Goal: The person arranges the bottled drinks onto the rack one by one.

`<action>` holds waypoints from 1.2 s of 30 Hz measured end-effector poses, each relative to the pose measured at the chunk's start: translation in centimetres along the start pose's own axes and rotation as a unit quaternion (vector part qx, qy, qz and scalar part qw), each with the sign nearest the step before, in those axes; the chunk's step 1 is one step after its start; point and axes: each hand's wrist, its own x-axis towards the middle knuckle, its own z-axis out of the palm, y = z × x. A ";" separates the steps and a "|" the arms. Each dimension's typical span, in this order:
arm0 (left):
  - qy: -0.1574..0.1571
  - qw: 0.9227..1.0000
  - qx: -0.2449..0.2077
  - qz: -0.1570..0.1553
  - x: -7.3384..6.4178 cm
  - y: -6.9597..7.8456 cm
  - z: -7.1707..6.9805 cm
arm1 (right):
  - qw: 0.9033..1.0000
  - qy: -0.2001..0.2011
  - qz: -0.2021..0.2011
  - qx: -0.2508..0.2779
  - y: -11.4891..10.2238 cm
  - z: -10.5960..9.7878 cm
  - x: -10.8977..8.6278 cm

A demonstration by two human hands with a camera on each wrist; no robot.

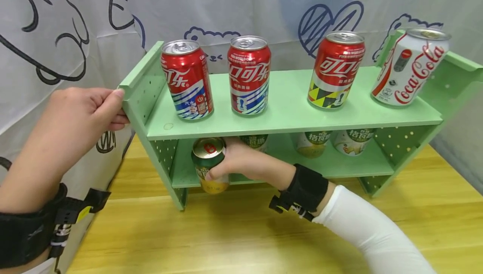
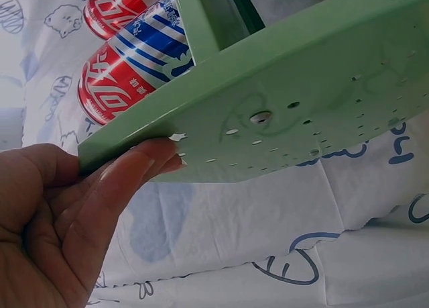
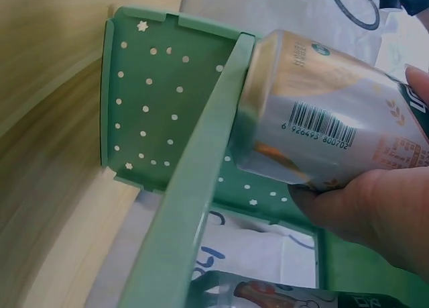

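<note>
A green two-tier shelf (image 1: 286, 127) stands on the wooden table. My left hand (image 1: 81, 118) pinches the top front corner of its left side panel (image 2: 288, 120), thumb on one face and fingers on the other. My right hand (image 1: 245, 158) grips a green-and-gold drink can (image 1: 211, 167) at the left end of the lower tier. In the right wrist view this can (image 3: 328, 113) shows a barcode, and its base is at the tier's front edge. Behind my right hand, another can (image 1: 256, 140) of similar look is partly hidden.
Red cola cans (image 1: 187, 81) and a white Coca-Cola can (image 1: 411, 68) stand on the upper tier. Two more pale cans (image 1: 312, 143) are on the lower tier's right half. Wooden table (image 1: 241, 232) extends in front. A white cloth (image 1: 241, 5) with drawings hangs behind.
</note>
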 end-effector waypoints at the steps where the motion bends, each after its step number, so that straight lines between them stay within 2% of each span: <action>1: -0.002 1.000 -0.001 -0.002 0.0 0.0 0.0 | 1.000 0.004 0.001 -0.001 0.1 0.0 0.1; 8: -0.007 1.000 -0.007 -0.005 0.1 0.1 0.1 | 1.000 0.021 -0.017 -0.004 0.6 0.0 0.8; 13: -0.009 1.000 -0.006 -0.003 0.1 0.1 0.0 | 0.999 0.032 -0.005 -0.007 0.8 -0.1 1.3; 17: -0.008 1.000 -0.007 -0.001 0.1 0.0 0.0 | 0.998 -0.039 0.050 -0.019 0.9 -0.4 1.7; 20: -0.005 1.000 -0.005 -0.003 0.2 -0.1 0.1 | 0.996 -0.072 0.055 -0.022 0.9 -0.5 2.2; 24: 0.000 1.000 -0.006 -0.007 0.1 -0.1 0.0 | 0.999 -0.036 0.007 -0.003 0.8 -0.3 3.1; 30: 0.000 1.000 -0.006 -0.015 0.0 0.0 -0.2 | 1.000 0.013 0.005 -0.014 0.7 -0.3 4.1; 36: -0.008 1.000 -0.006 -0.017 0.0 0.3 0.0 | 0.998 0.044 -0.028 -0.018 1.1 -0.8 4.7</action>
